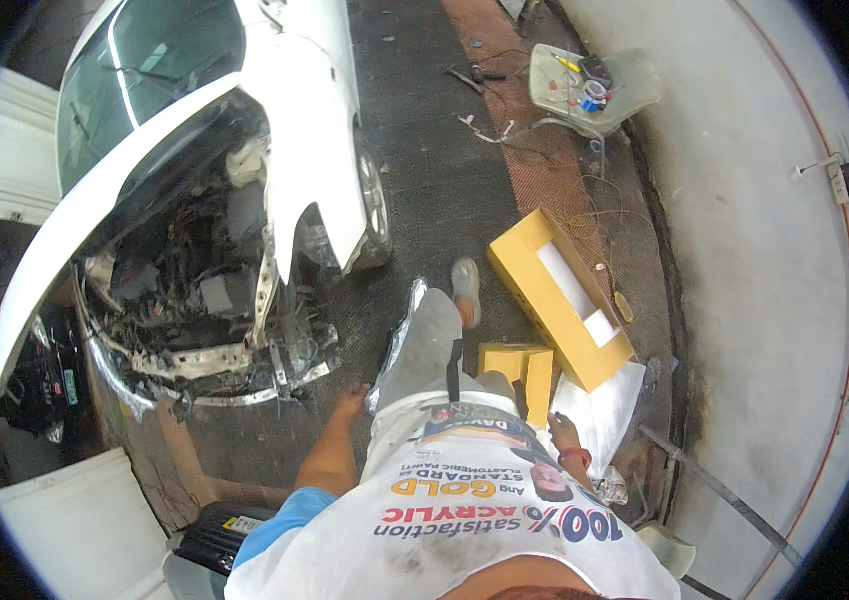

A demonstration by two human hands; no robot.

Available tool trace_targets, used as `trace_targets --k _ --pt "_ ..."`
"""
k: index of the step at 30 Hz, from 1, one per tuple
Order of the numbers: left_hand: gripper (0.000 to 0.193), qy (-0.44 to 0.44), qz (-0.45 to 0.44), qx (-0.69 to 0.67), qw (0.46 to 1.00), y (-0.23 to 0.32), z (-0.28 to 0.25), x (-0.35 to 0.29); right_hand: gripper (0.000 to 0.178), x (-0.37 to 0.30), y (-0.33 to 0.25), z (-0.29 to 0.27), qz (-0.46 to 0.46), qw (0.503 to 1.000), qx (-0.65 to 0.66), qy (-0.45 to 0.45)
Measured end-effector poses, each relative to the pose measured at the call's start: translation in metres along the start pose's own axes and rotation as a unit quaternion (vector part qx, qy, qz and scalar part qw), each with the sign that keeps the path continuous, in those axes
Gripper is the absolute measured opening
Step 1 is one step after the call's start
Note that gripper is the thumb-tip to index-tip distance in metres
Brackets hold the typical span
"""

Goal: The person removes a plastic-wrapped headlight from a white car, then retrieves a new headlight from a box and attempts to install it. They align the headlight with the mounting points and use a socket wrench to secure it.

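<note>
While the person stood, the left hand hung empty near a stripped white car front; the right hand's grip could not be judged, beside small yellow cardboard box.

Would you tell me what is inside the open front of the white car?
Inside the white car with its bumper off, dark engine parts and a pale crossmember show. Deeper parts are lost in shadow under the raised hood.

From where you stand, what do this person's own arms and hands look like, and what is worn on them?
Both hands are bare, with no gloves. The left hand ends a bare forearm, with a short light blue sleeve at the upper arm. The right hand has a red band at the wrist. The fingers are too small to tell apart.
</note>
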State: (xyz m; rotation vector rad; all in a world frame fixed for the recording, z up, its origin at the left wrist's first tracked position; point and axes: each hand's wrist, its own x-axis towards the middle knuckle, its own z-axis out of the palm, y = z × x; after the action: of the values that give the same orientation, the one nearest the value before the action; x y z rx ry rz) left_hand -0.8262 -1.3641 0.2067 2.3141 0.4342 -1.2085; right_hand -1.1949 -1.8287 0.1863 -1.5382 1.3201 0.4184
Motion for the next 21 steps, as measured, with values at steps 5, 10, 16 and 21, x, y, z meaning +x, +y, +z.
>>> trace_targets --k 5,10,16,21 --pt "0.086 -0.125 -0.095 0.048 0.986 0.029 -0.022 0.092 0.057 0.062 -0.147 0.025 -0.049 0.994 0.093 0.015" --pt "0.100 -0.211 -0.094 -0.152 0.961 0.290 -0.063 0.136 0.059 0.166 -0.270 0.006 -0.075 0.992 -0.095 0.041" --pt "0.082 -0.137 0.248 -0.023 0.959 0.518 -0.165 0.153 0.061 0.256 -0.450 -0.022 -0.056 0.997 -0.036 0.039" --pt "0.075 -0.184 0.272 -0.049 0.943 0.640 -0.207 0.177 0.060 0.284 -0.575 -0.049 -0.075 0.993 -0.088 0.039"
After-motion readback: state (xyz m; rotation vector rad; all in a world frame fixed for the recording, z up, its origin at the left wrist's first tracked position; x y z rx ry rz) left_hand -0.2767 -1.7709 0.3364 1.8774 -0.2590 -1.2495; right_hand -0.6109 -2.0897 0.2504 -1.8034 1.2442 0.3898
